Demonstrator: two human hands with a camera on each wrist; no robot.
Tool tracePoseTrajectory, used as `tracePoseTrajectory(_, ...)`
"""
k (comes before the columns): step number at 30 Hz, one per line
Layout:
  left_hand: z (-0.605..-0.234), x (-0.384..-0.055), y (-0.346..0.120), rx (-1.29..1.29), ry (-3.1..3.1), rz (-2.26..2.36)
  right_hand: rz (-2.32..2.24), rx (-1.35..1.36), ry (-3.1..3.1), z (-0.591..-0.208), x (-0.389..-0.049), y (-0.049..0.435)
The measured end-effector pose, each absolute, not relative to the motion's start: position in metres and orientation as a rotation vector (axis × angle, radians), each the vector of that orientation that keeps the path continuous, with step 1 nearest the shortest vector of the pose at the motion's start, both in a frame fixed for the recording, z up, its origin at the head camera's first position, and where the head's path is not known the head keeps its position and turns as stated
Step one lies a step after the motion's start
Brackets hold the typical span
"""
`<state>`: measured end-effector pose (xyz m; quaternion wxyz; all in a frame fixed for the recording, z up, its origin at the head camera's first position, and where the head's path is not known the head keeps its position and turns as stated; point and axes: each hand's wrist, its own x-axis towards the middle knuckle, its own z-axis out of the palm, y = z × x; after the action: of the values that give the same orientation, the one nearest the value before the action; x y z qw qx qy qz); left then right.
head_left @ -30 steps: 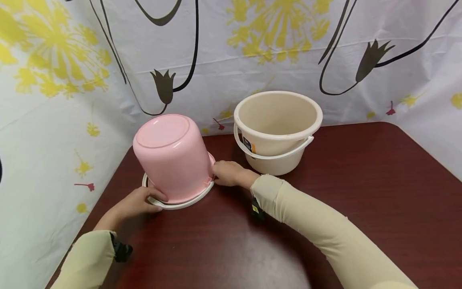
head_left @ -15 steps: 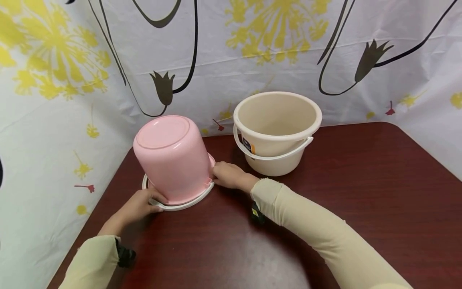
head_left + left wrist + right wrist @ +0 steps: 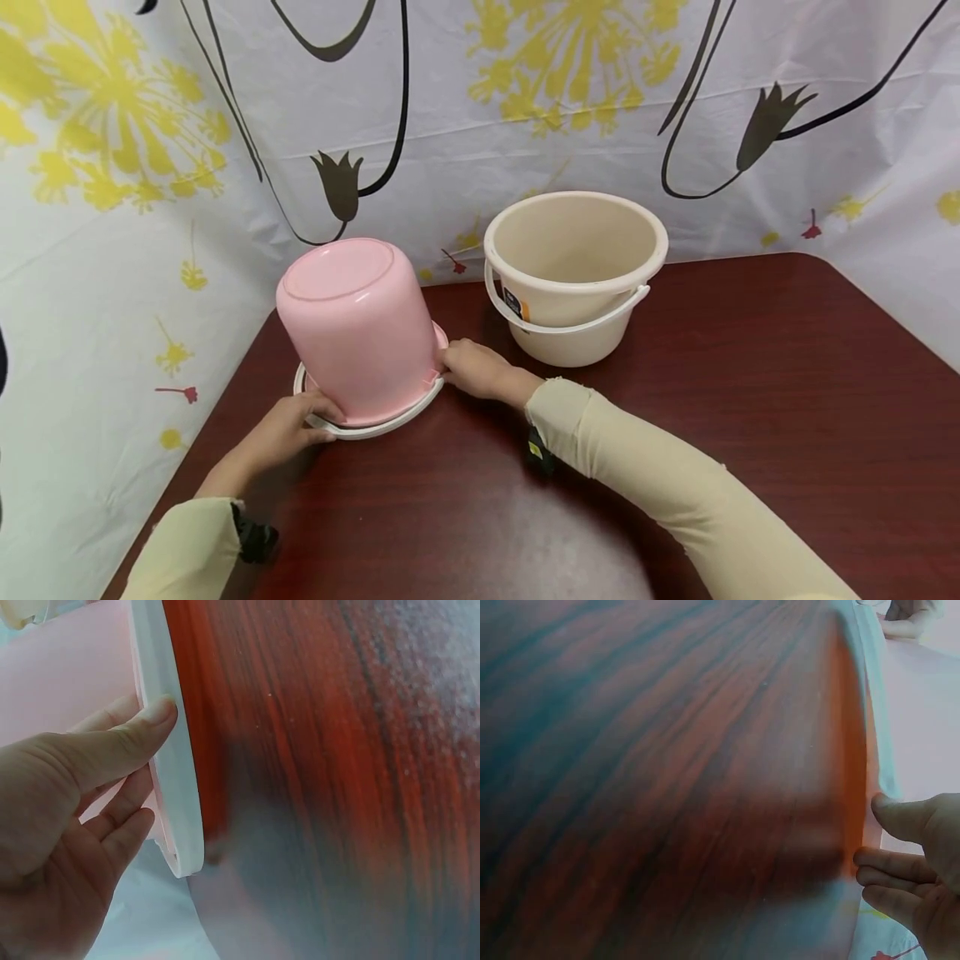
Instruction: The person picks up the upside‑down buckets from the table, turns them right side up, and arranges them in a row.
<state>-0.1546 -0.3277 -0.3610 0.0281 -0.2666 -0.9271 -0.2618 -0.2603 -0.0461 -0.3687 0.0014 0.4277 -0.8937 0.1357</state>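
Observation:
A pink bucket [image 3: 356, 333] stands upside down at the left of the table, its white handle [image 3: 382, 427] lying round the rim. At the front left of that rim, my left hand [image 3: 288, 429] grips the bucket's edge. The left wrist view shows its thumb [image 3: 142, 724] over the white handle and its fingers behind, against the pink wall. My right hand [image 3: 476, 367] holds the rim on the right side, near the handle's hinge. In the right wrist view the right thumb [image 3: 904, 819] lies by the handle's end, with the other fingers curled below it.
Just behind and right of my right hand stands an upright cream bucket [image 3: 573, 325] with its handle [image 3: 566, 325] hanging down in front. Both buckets are on a dark red wooden table [image 3: 787, 400]. Patterned white cloth [image 3: 570, 150] hangs behind the table and at its left.

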Motion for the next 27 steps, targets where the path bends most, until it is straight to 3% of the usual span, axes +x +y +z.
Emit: tracePoseTrajectory(27, -0.313, -0.148, -0.322, -1.000, -2.742, -0.917, 0.723, 1.333, -2.617, -0.334, -0.261, -0.027)
